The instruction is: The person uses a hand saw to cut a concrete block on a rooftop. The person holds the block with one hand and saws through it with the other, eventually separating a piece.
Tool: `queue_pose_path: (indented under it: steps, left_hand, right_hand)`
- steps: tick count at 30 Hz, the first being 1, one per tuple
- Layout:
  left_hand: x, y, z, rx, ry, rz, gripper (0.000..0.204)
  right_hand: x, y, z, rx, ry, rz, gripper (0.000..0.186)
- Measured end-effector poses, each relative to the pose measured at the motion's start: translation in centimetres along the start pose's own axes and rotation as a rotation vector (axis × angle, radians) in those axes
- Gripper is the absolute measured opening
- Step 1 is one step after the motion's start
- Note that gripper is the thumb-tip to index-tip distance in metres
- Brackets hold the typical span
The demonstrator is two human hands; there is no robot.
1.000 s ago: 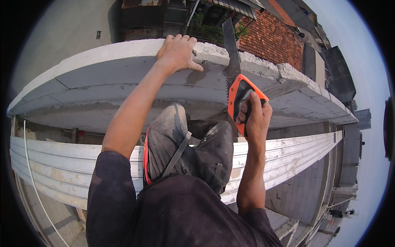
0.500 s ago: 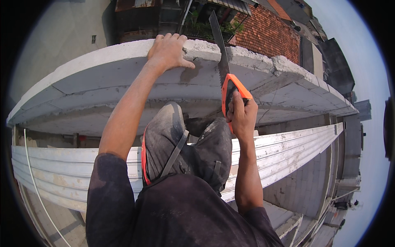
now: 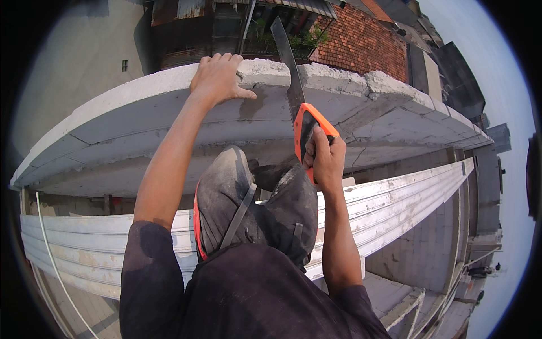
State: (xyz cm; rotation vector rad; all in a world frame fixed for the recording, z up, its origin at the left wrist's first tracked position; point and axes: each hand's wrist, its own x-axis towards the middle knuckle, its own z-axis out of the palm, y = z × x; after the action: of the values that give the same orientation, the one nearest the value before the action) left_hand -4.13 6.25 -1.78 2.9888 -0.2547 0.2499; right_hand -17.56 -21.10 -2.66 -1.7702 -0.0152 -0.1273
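Note:
My right hand (image 3: pixel 324 158) is closed around the orange and black handle of a hand saw (image 3: pixel 297 93). The saw's long dark blade points away from me and crosses the top of a pale block wall (image 3: pixel 141 86), in a narrow gap in its rough edge. Teeth show along the blade's left side. To the left of the saw, my left hand (image 3: pixel 217 78) rests on the wall's top edge with nothing in it, thumb spread toward the blade. How deep the blade sits in the gap is hard to see.
My knees are against the wall's near side, above a ribbed whitish plank (image 3: pixel 389 200) running left to right. A thin white pole (image 3: pixel 51 248) stands at the left. Beyond the wall lie a tiled roof (image 3: pixel 361 42) and lower buildings. The wall top is cracked and crumbly right of the saw.
The whole view has shifted slightly, so wall, hands and saw appear a little further left. The saw stays in the gap, and my left hand keeps its place on the wall.

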Motion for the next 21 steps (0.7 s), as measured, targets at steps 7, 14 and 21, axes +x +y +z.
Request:
queue_pose_path:
  steps: [7,14,21]
  left_hand:
    - [0.2,0.1,0.6,0.0,0.031,0.017,0.106]
    - [0.6,0.0,-0.4,-0.123,0.006,0.113,0.105]
    - [2.2,10.5,-1.6,0.268,0.071,0.395,0.093]
  right_hand:
    - [-5.8,-3.1,-3.2,0.053,0.105,-0.285,0.025]
    - [-11.9,0.1,-8.3,-0.102,0.462,-0.546,0.025]
    - [-14.4,3.7,-10.7,-0.364,0.556,-0.371,0.03]
